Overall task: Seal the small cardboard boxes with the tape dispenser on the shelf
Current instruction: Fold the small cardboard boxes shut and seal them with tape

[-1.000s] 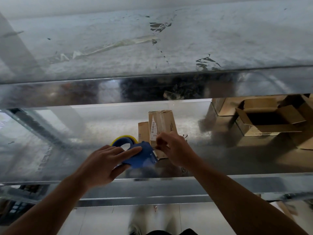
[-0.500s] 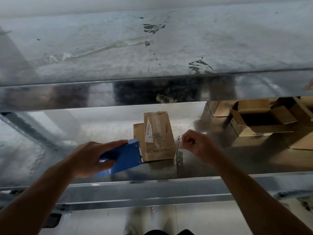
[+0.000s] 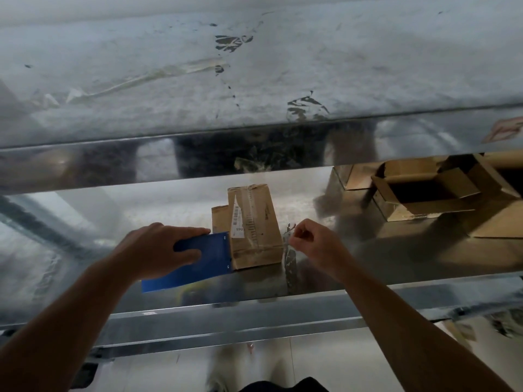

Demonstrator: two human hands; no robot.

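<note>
Small cardboard box (image 3: 256, 230) between tape dispenser (image 3: 198, 260), tape strip (image 3: 289, 247); open boxes (image 3: 441, 207) right.

On shelf (image 3: 368, 267): small box (image 3: 256, 230) ctr — tape dispenser (image 3: 198, 258) touching at its 9 o'clock; open boxes (image 3: 424, 193) at 2 o'clock, further back.

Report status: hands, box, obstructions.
Left hand grips blue plastic tape dispenser at small brown cardboard box. Right hand pinches clear tape strip beside box. Open cardboard boxes stand apart, right.
</note>
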